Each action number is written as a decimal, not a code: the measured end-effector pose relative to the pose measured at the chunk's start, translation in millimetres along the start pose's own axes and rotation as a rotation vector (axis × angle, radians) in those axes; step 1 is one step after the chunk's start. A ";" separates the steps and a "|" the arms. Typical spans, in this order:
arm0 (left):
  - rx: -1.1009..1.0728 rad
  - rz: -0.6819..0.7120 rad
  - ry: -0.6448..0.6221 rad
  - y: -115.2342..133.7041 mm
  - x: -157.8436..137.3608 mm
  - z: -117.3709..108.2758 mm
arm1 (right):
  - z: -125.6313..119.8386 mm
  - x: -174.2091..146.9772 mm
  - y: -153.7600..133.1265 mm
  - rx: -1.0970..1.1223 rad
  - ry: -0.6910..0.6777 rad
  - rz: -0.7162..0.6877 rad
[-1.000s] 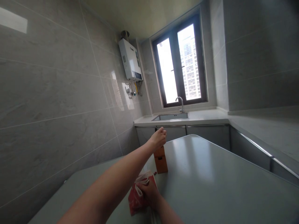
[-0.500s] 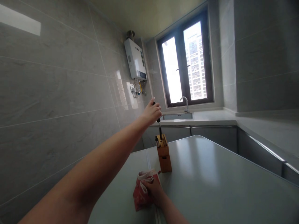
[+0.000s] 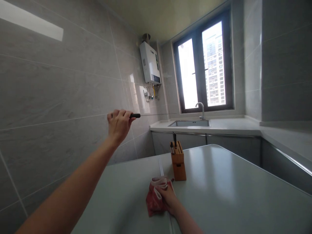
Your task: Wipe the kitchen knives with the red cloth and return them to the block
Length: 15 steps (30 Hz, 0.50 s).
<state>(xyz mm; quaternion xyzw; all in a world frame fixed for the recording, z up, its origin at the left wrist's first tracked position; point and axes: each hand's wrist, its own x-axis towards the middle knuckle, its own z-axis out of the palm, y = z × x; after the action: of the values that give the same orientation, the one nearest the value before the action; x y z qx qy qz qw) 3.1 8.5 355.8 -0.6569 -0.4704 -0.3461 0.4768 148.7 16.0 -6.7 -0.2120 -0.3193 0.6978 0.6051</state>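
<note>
My left hand [image 3: 120, 123], raised over the far left of the table, is closed around the black handle of a knife [image 3: 135, 115]. Its blade is hard to make out, showing at most as a thin line pointing right. Low in the middle, my right hand [image 3: 168, 198] grips a bunched red cloth [image 3: 153, 203] with a white edge, resting on the table. Just beyond that hand stands a wooden knife block [image 3: 179, 165], upright. A black handle [image 3: 175, 139] and a smaller dark-handled piece [image 3: 172, 148] stick out of its top.
The pale glossy table [image 3: 207, 201] has a seam running past the block. Behind it are a counter [image 3: 234, 123], a sink [image 3: 188, 123] and a faucet [image 3: 202, 110]. A tiled wall [image 3: 60, 87] rises on the left, with a water heater [image 3: 149, 63] mounted high.
My left hand has moved left, away from the knife block, with the knife now held sideways instead of over the block. My right hand stays on the cloth. The view has shifted slightly left.
</note>
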 end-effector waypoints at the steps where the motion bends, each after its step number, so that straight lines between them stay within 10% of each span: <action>1: -0.017 -0.075 -0.031 -7.3 -18.9 5.9 | 0.3 -0.1 -0.2 -0.004 0.000 0.000; 7: -0.162 -0.405 -0.286 -19.8 -156.1 50.8 | 8.3 -4.6 -6.6 -0.010 0.048 -0.013; 15: -0.325 -0.594 -0.395 27.8 -319.8 81.3 | -5.3 2.6 -6.5 0.077 0.157 0.010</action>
<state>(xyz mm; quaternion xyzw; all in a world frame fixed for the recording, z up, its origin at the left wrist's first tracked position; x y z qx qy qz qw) -71.7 -9.0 33.7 -0.6131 -0.6619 -0.4058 0.1459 156.4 20.0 -5.7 -0.2443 -0.2428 0.6939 0.6323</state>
